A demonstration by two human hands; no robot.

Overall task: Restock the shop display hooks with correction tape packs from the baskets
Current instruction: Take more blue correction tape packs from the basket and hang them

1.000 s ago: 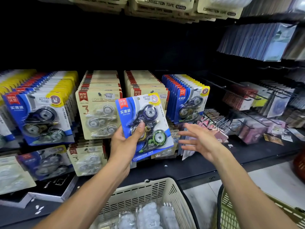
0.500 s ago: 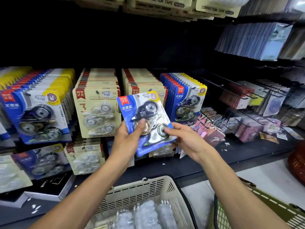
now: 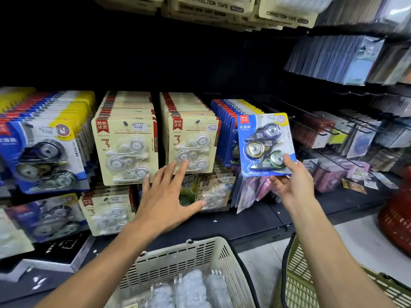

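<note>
My right hand (image 3: 291, 185) grips the lower edge of a blue correction tape pack (image 3: 264, 143) holding three dispensers. It holds the pack upright in front of the row of blue packs (image 3: 224, 121) hanging on a hook. My left hand (image 3: 166, 196) is spread flat with its fingers apart and holds nothing. Its fingertips reach the bottom of the beige three-pack row (image 3: 191, 143). A cream basket (image 3: 178, 263) with clear-wrapped packs stands below my left arm. A green basket (image 3: 295, 285) sits under my right arm.
More beige packs (image 3: 125, 147) and blue-yellow packs (image 3: 42, 152) hang at the left. Bare black hooks (image 3: 311, 121) jut out right of the blue row, with other stationery (image 3: 329, 170) below. A red basket (image 3: 398, 218) sits at the right edge.
The blue pack passed from my left hand to my right hand and moved right, in front of the blue row. My left hand let go and opened flat.
</note>
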